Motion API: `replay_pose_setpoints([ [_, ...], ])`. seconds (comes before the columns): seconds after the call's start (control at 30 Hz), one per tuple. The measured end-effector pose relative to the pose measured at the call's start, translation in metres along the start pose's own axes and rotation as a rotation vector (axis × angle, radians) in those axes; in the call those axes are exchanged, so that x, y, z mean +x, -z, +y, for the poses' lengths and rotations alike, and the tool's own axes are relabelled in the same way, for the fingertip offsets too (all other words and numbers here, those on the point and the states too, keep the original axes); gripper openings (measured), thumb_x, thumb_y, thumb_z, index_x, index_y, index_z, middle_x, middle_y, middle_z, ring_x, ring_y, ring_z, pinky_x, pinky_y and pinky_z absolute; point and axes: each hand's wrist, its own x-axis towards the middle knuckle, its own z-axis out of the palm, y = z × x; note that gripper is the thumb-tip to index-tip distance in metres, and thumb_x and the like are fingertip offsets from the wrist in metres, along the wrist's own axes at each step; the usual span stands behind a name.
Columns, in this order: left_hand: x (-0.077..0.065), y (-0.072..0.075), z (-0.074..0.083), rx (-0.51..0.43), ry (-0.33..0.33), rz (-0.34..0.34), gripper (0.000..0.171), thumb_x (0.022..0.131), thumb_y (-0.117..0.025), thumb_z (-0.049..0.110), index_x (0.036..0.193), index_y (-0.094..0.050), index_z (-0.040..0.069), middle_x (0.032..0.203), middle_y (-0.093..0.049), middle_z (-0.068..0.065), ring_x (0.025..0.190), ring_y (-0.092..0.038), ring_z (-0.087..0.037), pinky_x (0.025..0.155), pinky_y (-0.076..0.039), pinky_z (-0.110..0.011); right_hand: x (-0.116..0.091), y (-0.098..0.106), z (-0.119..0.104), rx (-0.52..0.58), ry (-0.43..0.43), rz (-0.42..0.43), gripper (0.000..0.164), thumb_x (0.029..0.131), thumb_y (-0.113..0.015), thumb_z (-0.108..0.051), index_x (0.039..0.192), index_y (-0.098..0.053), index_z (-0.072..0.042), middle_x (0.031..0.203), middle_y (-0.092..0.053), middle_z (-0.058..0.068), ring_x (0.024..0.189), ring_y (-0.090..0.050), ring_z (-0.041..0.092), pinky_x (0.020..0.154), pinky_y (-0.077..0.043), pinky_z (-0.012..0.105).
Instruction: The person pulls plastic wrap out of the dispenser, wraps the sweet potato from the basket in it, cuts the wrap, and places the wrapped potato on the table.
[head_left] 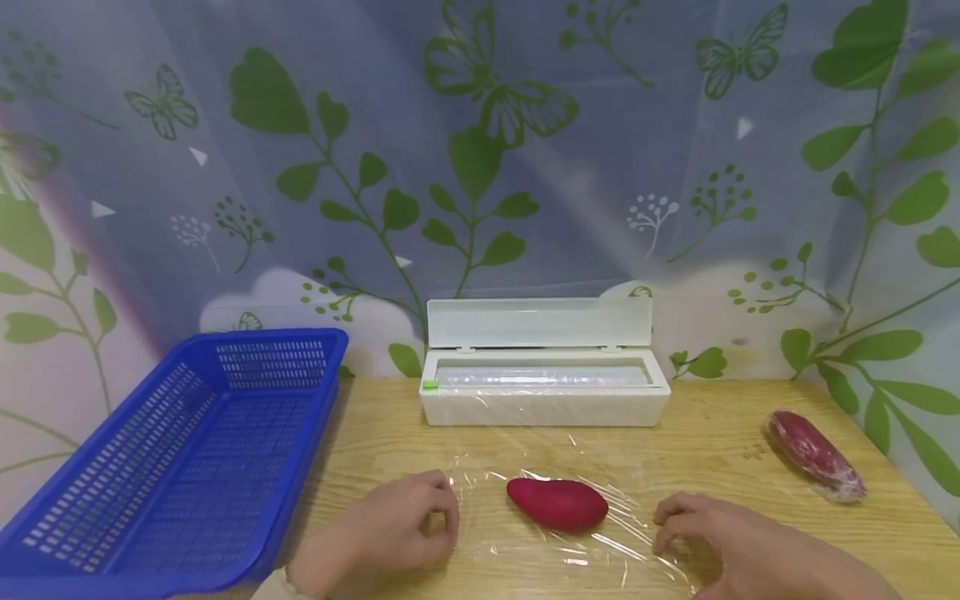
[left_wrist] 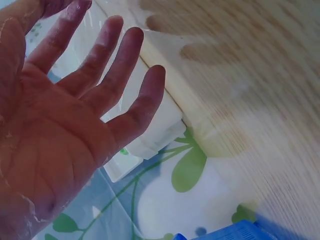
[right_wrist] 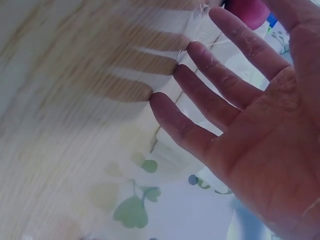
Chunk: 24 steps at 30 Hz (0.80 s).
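Note:
A red tapered vegetable-like object [head_left: 558, 504], resembling a sweet potato, lies on a sheet of clear plastic wrap [head_left: 517, 554] spread over the table. My left hand [head_left: 405, 521] is at the sheet's left edge, with thumb and index fingertips meeting there. In the left wrist view its other fingers are loosely spread. At the right edge, my right hand [head_left: 750, 546] has its fingertips down by the wrap, thumb apart from the index finger. The wrap stretches back to a white dispenser box [head_left: 543, 408] with its lid raised and a roll inside.
On the left stands a blue plastic basket [head_left: 258, 517] with latticed sides. A second red piece [head_left: 813, 450], wrapped in film, lies at the right of the wooden table [head_left: 375, 433]. Behind everything hangs a leaf-and-butterfly patterned cloth [head_left: 345, 100].

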Motion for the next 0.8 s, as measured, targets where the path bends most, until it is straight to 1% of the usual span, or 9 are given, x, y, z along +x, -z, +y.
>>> replay_pose_setpoints([
  [0.03, 0.000, 0.000, -0.001, -0.015, -0.004, 0.019, 0.011, 0.086, -0.072, 0.017, 0.083, -0.068, 0.027, 0.093, -0.060, 0.013, 0.081, -0.055, -0.001, 0.072, -0.049, -0.018, 0.000, 0.000, -0.001, -0.003, -0.010, -0.007, 0.036, 0.083, -0.075, -0.060, 0.113, -0.065, -0.041, 0.131, -0.060, -0.004, 0.115, -0.058, 0.008, 0.094, -0.056, 0.025],
  [0.13, 0.001, 0.002, 0.000, -0.009, -0.005, 0.079, 0.011, 0.088, -0.070, 0.016, 0.084, -0.068, 0.027, 0.090, -0.061, 0.013, 0.082, -0.058, -0.003, 0.075, -0.052, -0.020, 0.000, 0.000, -0.004, 0.018, -0.061, -0.038, 0.033, 0.082, -0.076, -0.060, 0.108, -0.067, -0.042, 0.134, -0.063, 0.001, 0.118, -0.061, 0.013, 0.095, -0.056, 0.029],
  [0.27, 0.002, 0.005, 0.003, -0.001, 0.050, 0.152, 0.009, 0.091, -0.068, 0.017, 0.088, -0.070, 0.025, 0.090, -0.062, 0.015, 0.087, -0.062, -0.006, 0.080, -0.055, -0.024, 0.001, 0.000, -0.009, 0.059, -0.128, -0.067, 0.029, 0.080, -0.077, -0.059, 0.102, -0.072, -0.040, 0.134, -0.065, 0.006, 0.117, -0.063, 0.017, 0.095, -0.056, 0.031],
  [0.37, 0.003, 0.008, 0.005, -0.015, 0.096, 0.218, 0.007, 0.093, -0.067, 0.018, 0.089, -0.071, 0.024, 0.093, -0.065, 0.016, 0.090, -0.065, -0.006, 0.081, -0.057, -0.027, 0.004, 0.000, -0.012, 0.057, -0.150, -0.076, 0.027, 0.082, -0.078, -0.056, 0.100, -0.076, -0.036, 0.131, -0.066, 0.008, 0.114, -0.065, 0.018, 0.093, -0.059, 0.034],
  [0.47, 0.003, 0.011, 0.006, -0.030, 0.119, 0.275, 0.007, 0.094, -0.068, 0.019, 0.090, -0.071, 0.024, 0.094, -0.068, 0.015, 0.089, -0.067, -0.006, 0.078, -0.057, -0.028, 0.005, -0.001, -0.015, 0.041, -0.160, -0.078, 0.021, 0.085, -0.079, -0.048, 0.099, -0.078, -0.032, 0.130, -0.067, 0.010, 0.110, -0.067, 0.018, 0.090, -0.060, 0.036],
  [0.6, 0.004, 0.014, 0.008, -0.033, 0.125, 0.294, 0.008, 0.093, -0.068, 0.019, 0.089, -0.071, 0.026, 0.095, -0.069, 0.015, 0.088, -0.068, -0.005, 0.077, -0.058, -0.028, 0.005, -0.001, -0.017, 0.020, -0.119, -0.062, 0.002, 0.090, -0.076, -0.032, 0.091, -0.077, -0.032, 0.129, -0.068, 0.014, 0.110, -0.069, 0.019, 0.087, -0.061, 0.034],
  [0.67, 0.004, 0.014, 0.009, -0.036, 0.137, 0.287, 0.008, 0.093, -0.069, 0.019, 0.090, -0.071, 0.026, 0.095, -0.068, 0.016, 0.089, -0.067, -0.005, 0.078, -0.058, -0.029, 0.004, 0.000, -0.015, 0.023, -0.087, -0.050, 0.009, 0.095, -0.071, -0.028, 0.089, -0.075, -0.034, 0.129, -0.069, 0.016, 0.114, -0.070, 0.025, 0.088, -0.062, 0.036],
  [0.7, 0.003, 0.014, 0.009, -0.037, 0.137, 0.286, 0.007, 0.093, -0.069, 0.019, 0.090, -0.071, 0.025, 0.095, -0.068, 0.015, 0.089, -0.067, -0.005, 0.078, -0.058, -0.029, 0.004, 0.002, -0.014, 0.037, -0.094, -0.052, 0.010, 0.097, -0.069, -0.029, 0.090, -0.075, -0.034, 0.129, -0.070, 0.015, 0.116, -0.070, 0.026, 0.089, -0.062, 0.037],
  [0.8, 0.002, 0.014, 0.008, -0.040, 0.141, 0.281, 0.007, 0.093, -0.069, 0.020, 0.090, -0.072, 0.025, 0.094, -0.068, 0.016, 0.089, -0.068, -0.007, 0.077, -0.057, -0.029, 0.001, 0.005, -0.009, 0.100, -0.072, -0.023, 0.011, 0.102, -0.063, -0.028, 0.098, -0.074, -0.030, 0.119, -0.074, 0.005, 0.108, -0.071, 0.014, 0.082, -0.061, 0.031],
])
